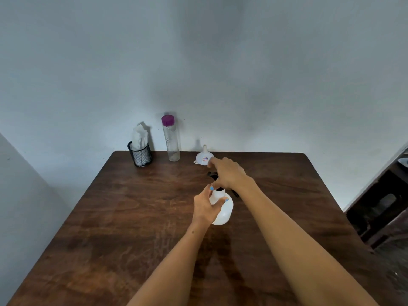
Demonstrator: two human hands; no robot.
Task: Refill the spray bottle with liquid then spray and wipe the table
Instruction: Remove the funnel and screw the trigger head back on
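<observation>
A white translucent spray bottle point(224, 212) stands near the middle of the brown table point(123, 217). My left hand point(206, 206) grips it around the neck and shoulder. Its black spray head point(213, 174) lies on the table just behind the bottle, mostly hidden under my right hand point(228, 173). That hand stretches forward over it, fingers extended, and the fingertips reach the rim of a small white funnel point(202, 157) standing mouth-down near the far edge. A tall clear bottle with a purple cap point(170, 140) stands left of the funnel.
A black mesh cup holding white tissue point(140, 151) sits at the table's far left corner. The table stands against a pale wall. Dark wooden furniture point(384, 208) is off the table's right side.
</observation>
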